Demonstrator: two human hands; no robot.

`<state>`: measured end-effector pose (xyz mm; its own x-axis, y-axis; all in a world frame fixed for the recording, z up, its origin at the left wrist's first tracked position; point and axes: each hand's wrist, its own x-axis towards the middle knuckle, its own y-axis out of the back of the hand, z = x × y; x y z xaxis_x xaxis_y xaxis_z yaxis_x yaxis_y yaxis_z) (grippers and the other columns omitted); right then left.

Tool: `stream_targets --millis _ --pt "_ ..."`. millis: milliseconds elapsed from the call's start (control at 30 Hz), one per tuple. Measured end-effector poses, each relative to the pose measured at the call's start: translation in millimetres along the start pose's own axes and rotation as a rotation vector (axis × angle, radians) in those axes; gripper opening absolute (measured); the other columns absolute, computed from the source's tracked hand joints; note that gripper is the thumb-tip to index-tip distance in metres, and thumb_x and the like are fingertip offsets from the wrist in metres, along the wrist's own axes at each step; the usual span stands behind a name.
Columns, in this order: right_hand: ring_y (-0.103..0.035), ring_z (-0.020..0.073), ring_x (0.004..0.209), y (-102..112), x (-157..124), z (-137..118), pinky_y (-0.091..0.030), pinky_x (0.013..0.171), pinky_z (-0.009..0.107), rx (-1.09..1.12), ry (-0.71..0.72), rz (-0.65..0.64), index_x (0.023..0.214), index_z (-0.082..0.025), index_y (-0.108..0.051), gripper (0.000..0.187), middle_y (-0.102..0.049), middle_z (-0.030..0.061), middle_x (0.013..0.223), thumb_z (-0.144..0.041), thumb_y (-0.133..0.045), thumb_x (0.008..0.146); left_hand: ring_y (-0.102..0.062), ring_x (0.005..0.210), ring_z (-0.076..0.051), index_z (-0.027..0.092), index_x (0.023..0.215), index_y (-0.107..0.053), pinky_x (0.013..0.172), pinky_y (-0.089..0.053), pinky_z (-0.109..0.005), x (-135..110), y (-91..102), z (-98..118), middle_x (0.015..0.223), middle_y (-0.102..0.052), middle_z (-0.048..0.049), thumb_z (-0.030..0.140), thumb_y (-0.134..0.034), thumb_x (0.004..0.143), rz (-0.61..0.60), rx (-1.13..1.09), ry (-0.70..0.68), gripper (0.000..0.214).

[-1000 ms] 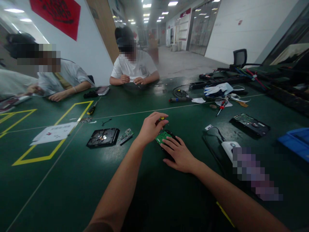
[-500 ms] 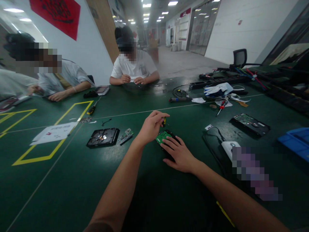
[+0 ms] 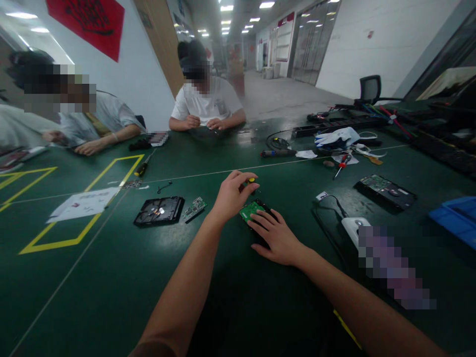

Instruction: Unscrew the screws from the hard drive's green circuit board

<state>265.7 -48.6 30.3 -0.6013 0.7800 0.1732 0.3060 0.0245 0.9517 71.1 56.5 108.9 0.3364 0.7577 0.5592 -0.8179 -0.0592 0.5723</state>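
Hard drive (image 3: 248, 212), one of three, lies on the green table (image 3: 96, 292) under the right hand (image 3: 278, 239), whose fingers spread wide across it, while the left hand (image 3: 231, 197) pinches one yellow-topped tool (image 3: 252, 180) near its far end, with one loose circuit board (image 3: 195, 209) and a second drive (image 3: 159, 211) leftward and a third drive (image 3: 386, 192) rightward.

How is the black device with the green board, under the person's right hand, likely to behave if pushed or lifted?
The black device will probably stay stiff, as it looks like a hard-edged block. Lying flat beneath the right hand, it seems likelier to slide than roll. Its exposed green board may be fragile, so holding the edges looks safer.
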Motion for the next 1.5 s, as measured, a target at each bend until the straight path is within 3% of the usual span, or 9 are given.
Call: stream_targets --millis 267,433,567,767,967,1200,1300,1500 --pt "-0.028 0.0333 0.156 -2 -1 1 -0.012 0.128 0.06 -0.007 0.002 0.008 0.158 -0.026 -0.044 0.065 -0.044 0.0102 0.164 -0.056 -0.053 0.101 -0.064 0.078 -0.014 0.021 0.104 -0.071 0.071 -0.053 -0.027 -2 -5.6 1 0.1 -0.07 -0.0032 0.03 -0.078 0.091 0.019 -0.023 0.022 0.017" --pt "-0.028 0.034 0.156 -1 0 1 -0.013 0.127 0.06 -0.001 0.001 0.005 0.159 -0.027 -0.044 0.065 -0.044 0.0101 0.164 -0.056 -0.053 0.101 -0.066 0.066 -0.012 0.023 0.12 -0.065 0.065 -0.054 -0.025 -3 -10.1 -3 0.095 -0.07 -0.0016 0.027 -0.065 0.099 -0.033 -0.136 0.099 0.022" --pt "-0.029 0.0343 0.155 0 0 0 -0.014 0.127 0.06 0.005 -0.003 0.004 0.158 -0.026 -0.045 0.066 -0.045 0.0105 0.163 -0.055 -0.054 0.101 -0.066 0.066 -0.009 0.023 0.129 -0.066 0.067 -0.057 -0.025 -4 -10.2 -6 0.113 -0.068 -0.0064 0.028 -0.057 0.103 -0.04 -0.175 0.056 0.028" --pt "-0.029 0.0332 0.155 1 0 -1 -0.014 0.127 0.06 0.005 0.007 0.016 0.158 -0.025 -0.045 0.065 -0.046 0.0111 0.163 -0.054 -0.055 0.1 -0.07 0.072 -0.009 0.025 0.146 -0.057 0.066 -0.061 -0.025 -4 -7.0 -11 0.129 -0.063 -0.0106 0.029 -0.041 0.109 -0.133 -0.355 0.06 0.04" --pt "-0.031 0.0341 0.154 -2 0 1 -0.014 0.127 0.06 0.009 0.008 0.019 0.157 -0.025 -0.046 0.065 -0.047 0.0112 0.162 -0.054 -0.056 0.099 -0.067 0.066 -0.007 0.024 0.131 -0.067 0.063 -0.057 -0.022 -3 -10.5 -10 0.115 -0.064 -0.0068 0.028 -0.055 0.103 -0.018 -0.269 0.096 0.03" --pt "-0.03 0.0337 0.155 0 0 0 -0.013 0.127 0.06 0.005 0.002 0.015 0.157 -0.025 -0.047 0.064 -0.046 0.0111 0.162 -0.054 -0.054 0.1 -0.066 0.062 -0.009 0.022 0.108 -0.069 0.06 -0.055 -0.024 -3 -9.9 -7 0.11 -0.068 -0.0042 0.034 -0.071 0.095 -0.004 -0.241 0.133 0.018" --pt "-0.029 0.0334 0.155 0 0 -1 -0.013 0.127 0.059 0.008 0.0 0.014 0.157 -0.026 -0.046 0.064 -0.046 0.0109 0.162 -0.054 -0.054 0.101 -0.069 0.063 -0.011 0.023 0.116 -0.068 0.061 -0.056 -0.024 -4 -12.8 -9 0.101 -0.072 -0.0023 0.034 -0.068 0.096 -0.024 -0.271 0.167 0.022" --pt "-0.029 0.0335 0.155 0 0 -1 -0.013 0.127 0.06 0.006 0.0 0.01 0.158 -0.026 -0.045 0.065 -0.045 0.0105 0.163 -0.054 -0.055 0.1 -0.07 0.068 -0.01 0.023 0.133 -0.065 0.067 -0.058 -0.025 -5 -14.0 -10 0.109 -0.072 -0.0055 0.034 -0.051 0.105 -0.045 -0.287 0.104 0.033"
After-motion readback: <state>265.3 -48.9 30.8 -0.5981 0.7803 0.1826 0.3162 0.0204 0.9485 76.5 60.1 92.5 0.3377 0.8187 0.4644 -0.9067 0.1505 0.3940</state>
